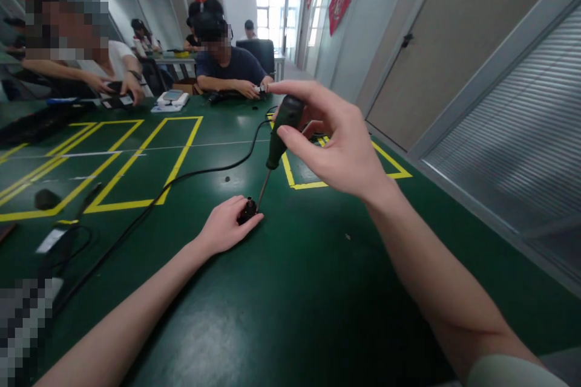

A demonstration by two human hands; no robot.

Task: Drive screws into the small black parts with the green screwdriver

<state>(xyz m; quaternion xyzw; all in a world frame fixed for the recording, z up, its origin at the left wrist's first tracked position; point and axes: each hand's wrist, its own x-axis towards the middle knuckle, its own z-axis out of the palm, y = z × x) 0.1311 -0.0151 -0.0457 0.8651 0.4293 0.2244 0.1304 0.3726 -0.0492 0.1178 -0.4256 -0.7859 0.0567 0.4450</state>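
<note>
My right hand is closed around the dark handle of a screwdriver, thumb on one side and fingers over the top. The screwdriver leans slightly, its thin metal shaft pointing down and its tip meeting a small black part. That part sits on the green table, with my left hand closed around it from the left. A short round stub sticks up from the part; the rest is mostly hidden by my fingers. Exactly where the tip touches cannot be made out.
A black cable runs across the table left of my hands. Yellow tape marks rectangles on the tabletop. A dark lump lies at the left. Across the table, two people handle dark items near a white box. A door stands at the right.
</note>
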